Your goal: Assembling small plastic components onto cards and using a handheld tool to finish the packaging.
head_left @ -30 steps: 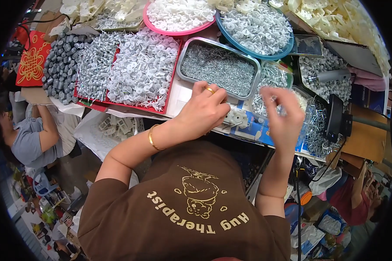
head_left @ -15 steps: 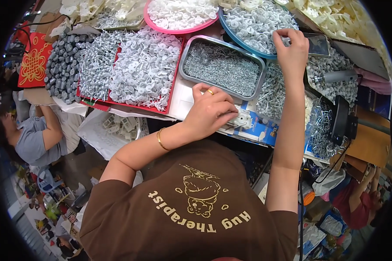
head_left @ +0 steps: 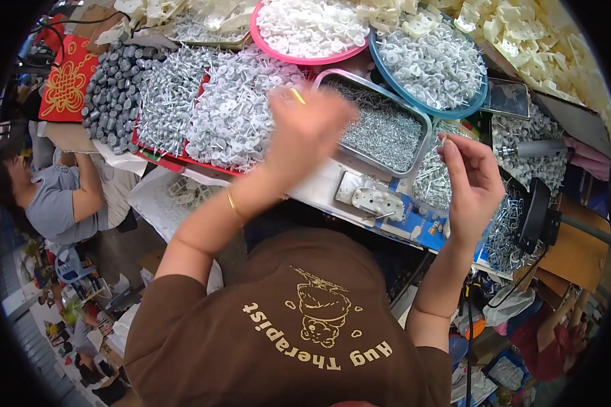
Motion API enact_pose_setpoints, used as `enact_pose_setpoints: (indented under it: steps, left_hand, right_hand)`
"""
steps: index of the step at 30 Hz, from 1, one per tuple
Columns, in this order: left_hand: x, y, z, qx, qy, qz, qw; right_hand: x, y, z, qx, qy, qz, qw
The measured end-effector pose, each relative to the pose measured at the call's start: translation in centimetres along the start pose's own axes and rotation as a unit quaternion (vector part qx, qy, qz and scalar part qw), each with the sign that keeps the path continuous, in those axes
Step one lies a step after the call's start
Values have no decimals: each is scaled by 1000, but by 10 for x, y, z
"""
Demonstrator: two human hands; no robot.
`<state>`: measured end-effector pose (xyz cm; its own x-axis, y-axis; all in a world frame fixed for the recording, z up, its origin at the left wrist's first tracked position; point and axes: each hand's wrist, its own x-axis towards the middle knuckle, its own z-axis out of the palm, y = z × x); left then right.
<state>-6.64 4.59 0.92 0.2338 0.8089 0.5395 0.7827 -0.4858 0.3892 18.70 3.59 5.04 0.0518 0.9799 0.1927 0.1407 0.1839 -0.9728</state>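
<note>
My left hand (head_left: 307,132), smeared by motion, hovers over the right edge of a heap of white discs with metal pins (head_left: 234,102) and the near left corner of a metal tray (head_left: 329,76) of small screws. Its fingers cannot be read. My right hand (head_left: 474,180) is pinched above a pile of long screws (head_left: 433,180), with a tiny greyish piece at the fingertips, too small to name. Between the hands, at the table's front edge, a white plastic part with holes (head_left: 379,202) rests on a small block, with a thin metal pin beside it.
A blue basin (head_left: 483,102) of similar white discs and a pink basin (head_left: 312,60) of white plastic pieces stand behind. Grey cylinders (head_left: 115,91) lie far left. At right are a phone (head_left: 508,98), a metal tube (head_left: 540,148) and a black device (head_left: 538,216).
My right hand has come back from the blue basin toward me, pinched. My left hand has left the white plastic part and moved up and left. The view has shifted slightly.
</note>
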Motion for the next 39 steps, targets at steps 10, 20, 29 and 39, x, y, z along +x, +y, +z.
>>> enact_pose_setpoints:
  steps: [10,20,29,39]
  left_hand:
    - [65,-102,-3,86,-59,-177,979]
    - [-10,12,0,-695,-170,-417,561]
    - [-30,22,9,-787,-139,-414,436]
    - [-39,26,7,-822,-112,-416,374]
  right_hand:
    - [-23,6,1,25,-13,37,999]
    - [-32,10,53,-5,-79,0,997]
    - [-45,11,60,55,-92,11,994]
    - [-48,9,66,-4,-85,-76,994]
